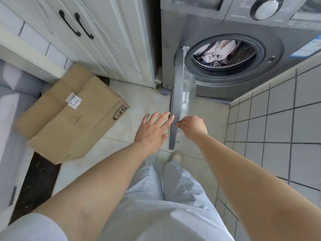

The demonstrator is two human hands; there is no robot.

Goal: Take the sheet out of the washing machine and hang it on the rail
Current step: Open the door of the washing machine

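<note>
Inside, seemingly pale crumpled sheet [219, 49].

One head-worn view looks steeply down, facing the nearby washing machine [243, 54].

There is one washing machine [225, 80] with one open door [177, 94]. One cardboard box [73, 115] lies left of the grip. Two black handles [76, 25] sit on the cupboard [107, 40].
</note>
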